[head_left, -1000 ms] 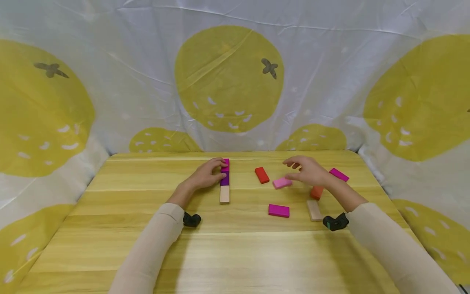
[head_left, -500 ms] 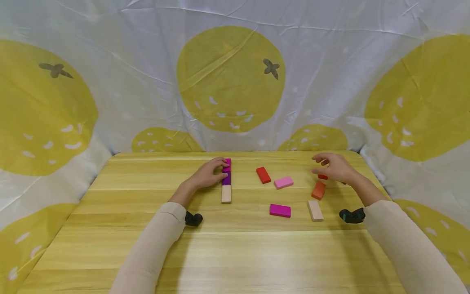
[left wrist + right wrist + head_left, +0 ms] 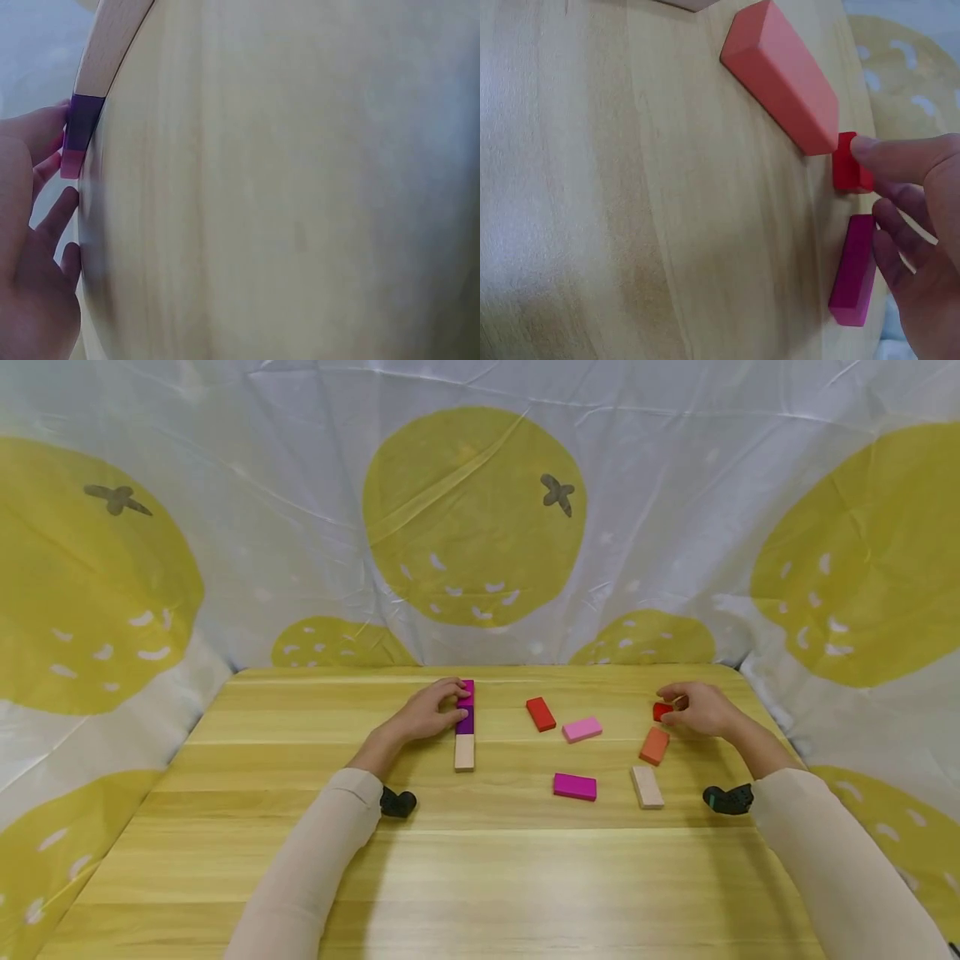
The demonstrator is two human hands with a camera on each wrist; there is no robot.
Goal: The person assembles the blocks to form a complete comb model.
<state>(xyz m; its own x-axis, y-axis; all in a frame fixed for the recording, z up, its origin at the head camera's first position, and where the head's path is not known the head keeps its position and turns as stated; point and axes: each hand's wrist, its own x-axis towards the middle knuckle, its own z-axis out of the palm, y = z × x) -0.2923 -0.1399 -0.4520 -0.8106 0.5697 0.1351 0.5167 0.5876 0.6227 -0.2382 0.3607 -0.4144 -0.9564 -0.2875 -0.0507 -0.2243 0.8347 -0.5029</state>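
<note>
In the head view my left hand (image 3: 429, 710) rests at a straight row of blocks, its fingertips on a magenta block (image 3: 468, 687) and its thumb against a purple block (image 3: 466, 722). A plain wooden block (image 3: 464, 753) forms the row's near end. At the right, my right hand (image 3: 701, 708) pinches a red block (image 3: 662, 712) between thumb and finger. The right wrist view shows this red block (image 3: 847, 166) beside an orange block (image 3: 789, 79). Another magenta block (image 3: 853, 274) lies under the curved other fingers, hidden by the hand in the head view.
Between the hands lie a second red block (image 3: 541, 714), a pink block (image 3: 582, 729) and a magenta block (image 3: 575, 787). Another plain wooden block (image 3: 647, 787) lies in front of the orange one. A patterned curtain (image 3: 472, 518) hangs behind the wooden table (image 3: 525, 893).
My right hand has moved right from over the pink block to the red block near the orange one and closed its fingers on it. The left hand stays at the row.
</note>
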